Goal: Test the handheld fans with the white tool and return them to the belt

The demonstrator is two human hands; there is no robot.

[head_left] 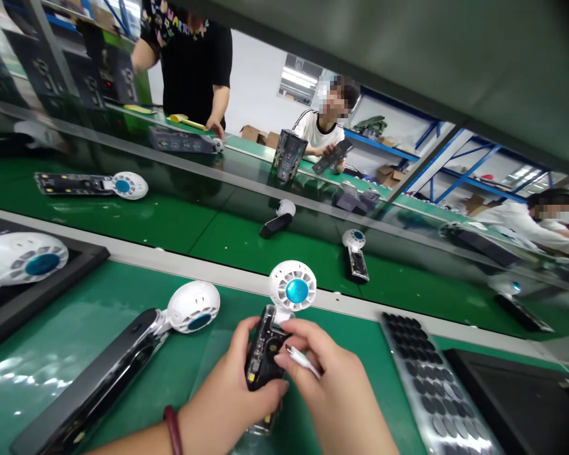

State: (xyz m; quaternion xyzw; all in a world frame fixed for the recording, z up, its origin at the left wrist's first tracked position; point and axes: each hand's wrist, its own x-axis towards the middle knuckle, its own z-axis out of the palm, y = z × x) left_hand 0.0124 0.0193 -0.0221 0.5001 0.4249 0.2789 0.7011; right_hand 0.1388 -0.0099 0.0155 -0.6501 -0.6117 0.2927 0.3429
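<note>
My left hand (239, 392) grips the clear-bodied handle of a small handheld fan (291, 291), whose white round head with a blue centre points away from me. My right hand (329, 385) pinches a thin white tool (303, 361) against the handle's dark front. A second fan (192, 306) with a black handle lies on the green mat to the left, untouched.
A sheet of dark round pads (424, 373) lies right of my hands, a black tray (526, 398) beyond it. Another black tray (38, 278) at left holds a fan. More fans ride the green conveyor (180, 221). Other people work across it.
</note>
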